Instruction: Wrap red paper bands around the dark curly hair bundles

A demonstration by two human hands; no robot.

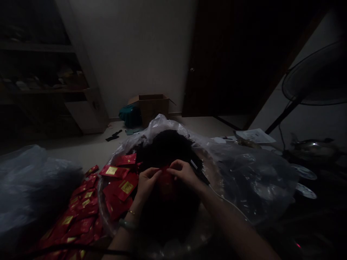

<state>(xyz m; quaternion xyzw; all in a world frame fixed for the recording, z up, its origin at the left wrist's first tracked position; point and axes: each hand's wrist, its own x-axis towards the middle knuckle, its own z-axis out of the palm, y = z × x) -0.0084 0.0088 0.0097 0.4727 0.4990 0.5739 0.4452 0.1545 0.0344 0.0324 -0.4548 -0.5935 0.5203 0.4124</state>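
Both hands meet over a heap of dark loose material (168, 146) that fills a wide container lined with clear plastic (159, 124). Between them hangs a small red packet (166, 180), dim in the poor light. My left hand (148, 181) pinches its upper left corner, and my right hand (184, 173) pinches the upper right one. More red packets with gold labels (127, 186) lie against the container's left side, close to my left wrist. A dark tool with a pale cord (199, 171) rests on the heap beside my right hand.
Many red packets (81, 225) are piled at the lower left, next to a large clear plastic bag (35, 187). An open cardboard box (154, 106) stands by the wall. On the right are a plastic sheet (252, 177), papers (255, 135) and a fan (317, 76).
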